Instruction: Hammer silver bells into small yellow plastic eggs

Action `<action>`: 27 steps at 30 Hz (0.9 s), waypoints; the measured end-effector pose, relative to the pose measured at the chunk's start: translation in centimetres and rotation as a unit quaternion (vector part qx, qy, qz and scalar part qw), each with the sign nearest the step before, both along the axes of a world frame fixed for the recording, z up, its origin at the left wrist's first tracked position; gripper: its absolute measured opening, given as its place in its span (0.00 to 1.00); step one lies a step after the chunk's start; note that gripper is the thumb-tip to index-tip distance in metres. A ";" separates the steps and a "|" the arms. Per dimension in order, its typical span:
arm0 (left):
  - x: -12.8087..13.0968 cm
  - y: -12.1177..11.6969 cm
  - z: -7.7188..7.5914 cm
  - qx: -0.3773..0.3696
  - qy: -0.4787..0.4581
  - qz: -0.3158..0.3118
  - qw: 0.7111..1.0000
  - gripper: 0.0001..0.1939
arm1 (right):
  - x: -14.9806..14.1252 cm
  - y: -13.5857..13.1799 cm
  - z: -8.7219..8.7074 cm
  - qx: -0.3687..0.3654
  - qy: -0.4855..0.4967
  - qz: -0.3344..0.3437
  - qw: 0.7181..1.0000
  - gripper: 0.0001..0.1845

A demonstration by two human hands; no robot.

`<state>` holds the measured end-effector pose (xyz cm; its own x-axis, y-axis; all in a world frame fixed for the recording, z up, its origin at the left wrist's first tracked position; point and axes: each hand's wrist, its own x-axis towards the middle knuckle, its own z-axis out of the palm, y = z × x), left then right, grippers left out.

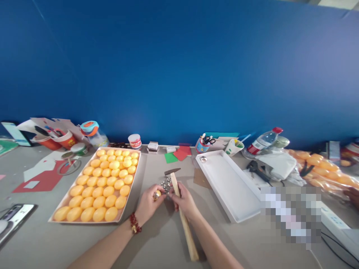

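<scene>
My left hand [148, 203], with a red bead bracelet at the wrist, is closed around a small yellow-orange ball with a shiny silvery part [157, 194]. My right hand [185, 201] is closed over the wooden handle of a hammer [186, 233], its thumb crossing the wood. The dark hammer head points away from me. Between the two hands sits a pile of small shiny silver metal pieces [166, 184], partly hidden by the fingers. Both sets of fingertips meet close to this pile; whether they pinch a piece is too small to tell.
On the left stands a box of yellow-orange balls [123, 220] in rows. A white tray [232, 186] at right holds one silvery item [203, 159]. Cups, bottles and coloured paper line the blue partition [179, 74]. Another person's hand [352, 196] shows at the far right.
</scene>
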<state>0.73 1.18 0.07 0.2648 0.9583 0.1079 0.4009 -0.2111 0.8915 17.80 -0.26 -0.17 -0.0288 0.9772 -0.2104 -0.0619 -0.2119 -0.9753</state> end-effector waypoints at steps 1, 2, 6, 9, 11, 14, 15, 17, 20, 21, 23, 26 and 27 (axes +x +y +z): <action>0.0 0.0 0.0 -0.005 -0.006 0.004 1.000 0.06 | 0.0 0.0 0.0 0.001 -0.002 0.002 1.000 0.18; 0.0 0.0 0.0 -0.010 -0.017 0.009 1.000 0.08 | 0.0 0.0 -0.1 0.002 -0.007 0.002 1.000 0.18; -0.3 -0.1 0.2 -0.067 -0.120 0.026 0.990 0.10 | 0.2 0.1 -0.3 0.006 -0.030 0.005 1.000 0.15; -0.5 -0.1 0.6 -0.092 -0.217 0.022 0.972 0.12 | 0.2 0.1 -0.4 0.009 -0.034 0.008 0.999 0.13; -0.5 -0.2 1.0 -0.090 -0.250 0.008 0.964 0.13 | 0.2 0.0 -0.3 0.012 -0.031 0.003 0.999 0.13; -0.2 -0.5 1.4 -0.096 -0.261 -0.015 0.960 0.15 | 0.2 0.0 0.0 0.016 -0.036 -0.003 0.999 0.13; -0.1 -0.7 1.5 -0.097 -0.260 -0.017 0.961 0.16 | 0.2 0.0 0.1 0.017 -0.038 -0.004 0.999 0.13; 0.1 -0.9 1.4 -0.093 -0.258 -0.016 0.961 0.17 | 0.2 -0.1 0.3 0.023 -0.031 -0.007 0.999 0.14; 0.1 -0.9 0.8 -0.069 -0.245 0.002 0.967 0.19 | 0.2 -0.3 0.7 0.039 -0.005 -0.002 0.999 0.17; 0.1 -0.8 0.5 -0.052 -0.236 0.010 0.970 0.18 | 0.2 -0.4 0.9 0.044 0.000 0.005 0.999 0.18; -0.1 -0.6 -0.1 -0.015 -0.216 0.013 0.976 0.16 | 0.3 -0.6 1.3 0.054 -0.003 0.028 0.998 0.18; -0.4 -0.2 -0.7 0.031 -0.199 0.011 0.979 0.17 | 0.5 -0.9 1.9 0.074 -0.027 0.070 0.994 0.17; -0.5 0.0 -0.9 0.044 -0.192 0.014 0.980 0.17 | 0.7 -1.0 2.2 0.083 -0.039 0.081 0.993 0.16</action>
